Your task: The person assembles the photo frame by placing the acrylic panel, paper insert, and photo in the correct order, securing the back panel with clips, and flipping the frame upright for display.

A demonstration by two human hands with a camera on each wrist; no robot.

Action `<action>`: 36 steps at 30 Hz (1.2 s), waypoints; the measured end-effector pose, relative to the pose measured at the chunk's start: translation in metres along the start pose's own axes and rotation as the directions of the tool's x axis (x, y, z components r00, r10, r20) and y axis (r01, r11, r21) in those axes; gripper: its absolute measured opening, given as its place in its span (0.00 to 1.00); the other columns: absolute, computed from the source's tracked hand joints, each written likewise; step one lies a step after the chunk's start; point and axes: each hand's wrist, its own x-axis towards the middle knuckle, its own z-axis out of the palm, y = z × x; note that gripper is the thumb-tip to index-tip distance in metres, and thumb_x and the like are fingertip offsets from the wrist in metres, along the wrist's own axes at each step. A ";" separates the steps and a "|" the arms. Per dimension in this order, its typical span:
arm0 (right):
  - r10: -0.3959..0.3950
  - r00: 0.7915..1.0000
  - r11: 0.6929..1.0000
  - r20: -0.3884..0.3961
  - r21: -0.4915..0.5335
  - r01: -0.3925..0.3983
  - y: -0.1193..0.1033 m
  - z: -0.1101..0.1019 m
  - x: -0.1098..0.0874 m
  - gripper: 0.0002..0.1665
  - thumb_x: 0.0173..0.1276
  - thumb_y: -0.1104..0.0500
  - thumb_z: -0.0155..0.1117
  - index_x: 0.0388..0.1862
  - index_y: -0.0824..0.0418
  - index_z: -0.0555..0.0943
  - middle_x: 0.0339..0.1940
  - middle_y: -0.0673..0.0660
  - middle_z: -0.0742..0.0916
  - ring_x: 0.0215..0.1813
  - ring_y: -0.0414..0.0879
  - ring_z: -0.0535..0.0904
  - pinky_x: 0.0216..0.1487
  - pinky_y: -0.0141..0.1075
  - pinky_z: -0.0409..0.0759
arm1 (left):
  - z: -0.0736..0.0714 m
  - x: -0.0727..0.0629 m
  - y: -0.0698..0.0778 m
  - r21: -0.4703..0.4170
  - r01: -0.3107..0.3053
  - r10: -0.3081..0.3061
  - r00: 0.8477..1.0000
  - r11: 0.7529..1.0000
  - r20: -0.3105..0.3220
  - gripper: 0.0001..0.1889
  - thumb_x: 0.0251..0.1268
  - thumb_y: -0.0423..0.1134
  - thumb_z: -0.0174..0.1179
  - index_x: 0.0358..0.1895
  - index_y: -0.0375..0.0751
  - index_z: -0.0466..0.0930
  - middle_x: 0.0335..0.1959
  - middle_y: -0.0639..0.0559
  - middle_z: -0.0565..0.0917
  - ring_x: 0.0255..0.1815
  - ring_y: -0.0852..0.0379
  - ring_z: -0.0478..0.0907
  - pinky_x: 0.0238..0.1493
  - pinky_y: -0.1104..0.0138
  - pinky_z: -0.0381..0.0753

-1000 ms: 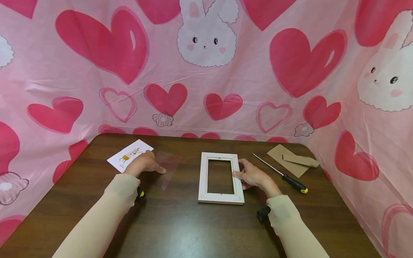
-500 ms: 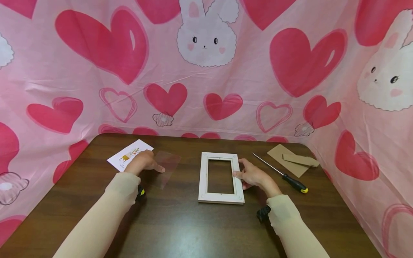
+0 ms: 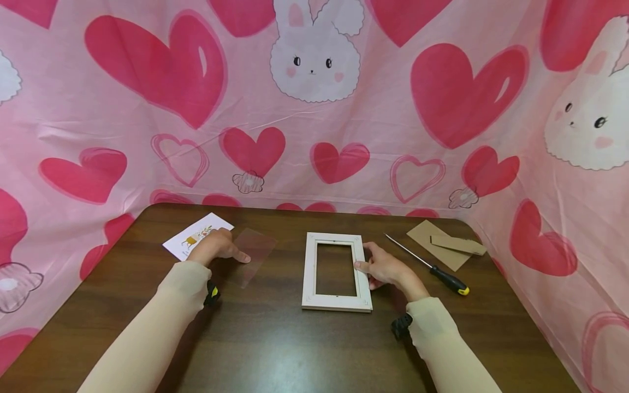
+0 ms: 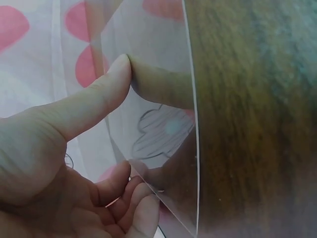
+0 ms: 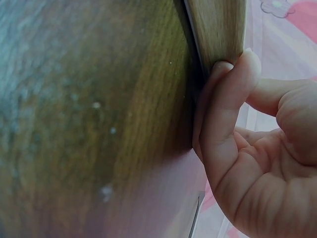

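Note:
At left in the head view, my left hand (image 3: 218,247) holds a clear rectangular sheet (image 3: 257,245). The left wrist view shows its thumb pressed on the glossy face of the sheet (image 4: 168,49), with curled fingers at the edge. Just behind that hand lies a white card (image 3: 182,240) printed with an animal figure, partly covered by it. My right hand (image 3: 385,266) grips the right side of a white picture frame (image 3: 309,273), thumb on top. In the right wrist view, bent fingers meet the frame's wood-coloured side (image 5: 220,29).
To the right of the frame lies a screwdriver (image 3: 449,279) with a black and yellow handle. Beyond it, a brown backing board (image 3: 439,245) with a strip-like stand (image 3: 457,244) lies near the table's right edge. Pink heart-patterned cloth (image 3: 295,120) rises behind the brown table (image 3: 275,338).
The clear sheet has shifted and turned slightly under my left hand, which has moved a little left. My right hand and the picture frame stay in place.

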 end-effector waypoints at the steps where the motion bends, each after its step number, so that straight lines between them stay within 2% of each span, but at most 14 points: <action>1: 0.000 1.000 1.000 -0.001 -0.001 0.000 0.000 0.000 0.000 0.39 0.81 0.59 0.65 0.81 0.65 0.57 0.33 0.59 0.76 0.24 0.46 0.76 0.25 0.35 0.85 | 0.000 0.000 0.000 0.001 0.000 0.000 1.000 1.000 -0.004 0.49 0.56 0.56 0.80 0.61 0.13 0.70 0.55 0.23 0.78 0.55 0.33 0.77 0.65 0.43 0.78; 4: -0.002 1.000 1.000 -0.003 -0.002 0.002 0.000 0.000 0.000 0.39 0.81 0.59 0.65 0.81 0.65 0.57 0.33 0.59 0.76 0.24 0.46 0.76 0.24 0.35 0.85 | 0.001 0.001 -0.001 -0.021 0.006 -0.006 1.000 1.000 -0.002 0.49 0.56 0.55 0.80 0.60 0.13 0.67 0.53 0.25 0.77 0.54 0.35 0.76 0.65 0.43 0.79; 7: -0.001 1.000 1.000 -0.003 -0.002 0.001 0.000 -0.001 -0.001 0.39 0.81 0.59 0.65 0.81 0.65 0.57 0.33 0.59 0.76 0.24 0.45 0.76 0.24 0.36 0.85 | 0.001 0.000 0.000 -0.046 0.013 -0.013 1.000 0.999 0.001 0.52 0.57 0.54 0.80 0.64 0.13 0.60 0.55 0.23 0.74 0.57 0.32 0.75 0.68 0.41 0.77; 10: 0.000 1.000 1.000 -0.003 0.000 0.000 0.000 -0.001 -0.001 0.39 0.81 0.59 0.65 0.82 0.65 0.57 0.33 0.60 0.76 0.24 0.46 0.76 0.24 0.36 0.85 | -0.001 -0.001 0.002 -0.047 -0.002 0.001 1.000 0.999 -0.024 0.51 0.58 0.52 0.79 0.65 0.14 0.59 0.57 0.21 0.75 0.59 0.30 0.76 0.68 0.41 0.76; 12: 0.001 1.000 1.000 -0.003 0.001 -0.001 0.000 -0.001 -0.001 0.40 0.81 0.59 0.65 0.82 0.65 0.57 0.33 0.60 0.76 0.24 0.46 0.76 0.24 0.36 0.85 | -0.002 -0.003 0.003 -0.043 -0.029 0.027 0.998 0.999 -0.054 0.44 0.60 0.50 0.78 0.61 0.15 0.65 0.54 0.23 0.78 0.55 0.33 0.77 0.64 0.43 0.79; 15: 0.002 1.000 1.000 -0.001 0.009 -0.002 0.001 -0.001 -0.001 0.40 0.81 0.59 0.64 0.82 0.65 0.56 0.33 0.60 0.76 0.24 0.45 0.76 0.24 0.36 0.85 | -0.006 -0.006 0.005 -0.040 -0.077 0.073 0.992 0.996 -0.101 0.28 0.64 0.46 0.75 0.49 0.23 0.75 0.44 0.33 0.82 0.46 0.40 0.78 0.52 0.50 0.82; 19: 0.006 1.000 1.000 0.008 0.030 -0.006 0.002 0.000 0.000 0.40 0.81 0.59 0.64 0.82 0.64 0.55 0.31 0.59 0.77 0.23 0.45 0.76 0.23 0.36 0.85 | -0.011 -0.011 0.008 -0.071 -0.152 0.141 0.980 0.986 -0.137 0.14 0.66 0.40 0.70 0.38 0.34 0.76 0.34 0.44 0.79 0.38 0.48 0.76 0.38 0.61 0.79; 21: 0.011 1.000 0.999 0.012 0.037 -0.012 0.003 0.000 0.001 0.41 0.81 0.58 0.64 0.83 0.63 0.55 0.31 0.59 0.77 0.23 0.45 0.76 0.23 0.36 0.85 | -0.014 -0.013 0.009 -0.148 -0.191 0.173 0.976 0.970 -0.132 0.10 0.66 0.35 0.67 0.38 0.34 0.75 0.31 0.46 0.79 0.35 0.52 0.78 0.36 0.65 0.82; 24: 0.019 1.000 0.999 0.012 0.037 -0.019 0.002 -0.001 0.001 0.41 0.81 0.58 0.65 0.83 0.62 0.55 0.32 0.60 0.77 0.24 0.46 0.76 0.23 0.37 0.86 | -0.018 -0.016 0.012 -0.273 -0.248 0.223 0.968 0.930 -0.117 0.07 0.65 0.30 0.62 0.42 0.31 0.76 0.30 0.47 0.80 0.30 0.56 0.78 0.33 0.68 0.85; 26: 0.021 1.000 0.999 0.014 0.039 -0.021 0.002 -0.002 0.001 0.42 0.81 0.58 0.65 0.83 0.62 0.55 0.32 0.60 0.77 0.24 0.46 0.77 0.24 0.37 0.86 | -0.021 -0.018 0.016 -0.378 -0.272 0.252 0.962 0.885 -0.102 0.08 0.69 0.29 0.61 0.46 0.29 0.75 0.32 0.45 0.81 0.29 0.57 0.80 0.35 0.68 0.88; 28: 0.022 1.000 0.999 0.018 0.049 -0.023 0.002 -0.003 0.001 0.41 0.81 0.58 0.65 0.83 0.62 0.55 0.31 0.60 0.77 0.24 0.46 0.77 0.23 0.38 0.87 | -0.023 -0.020 0.020 -0.446 -0.297 0.282 0.954 0.845 -0.100 0.09 0.72 0.29 0.60 0.49 0.28 0.74 0.35 0.44 0.81 0.31 0.57 0.80 0.37 0.67 0.88; 30: 0.024 0.999 0.998 0.024 0.064 -0.026 0.002 -0.003 0.000 0.41 0.81 0.59 0.65 0.83 0.62 0.55 0.31 0.60 0.77 0.24 0.46 0.77 0.23 0.38 0.87 | -0.023 -0.022 0.025 -0.515 -0.310 0.304 0.948 0.799 -0.098 0.11 0.75 0.30 0.60 0.53 0.27 0.72 0.38 0.42 0.81 0.33 0.55 0.82 0.41 0.65 0.90; 36: 0.021 0.999 0.996 0.045 0.088 -0.025 0.003 -0.005 0.001 0.41 0.81 0.58 0.64 0.83 0.62 0.54 0.30 0.60 0.77 0.22 0.45 0.78 0.25 0.38 0.87 | -0.014 -0.029 0.043 -0.656 -0.313 0.333 0.938 0.687 -0.098 0.16 0.77 0.32 0.61 0.58 0.28 0.68 0.41 0.41 0.82 0.36 0.53 0.83 0.45 0.64 0.89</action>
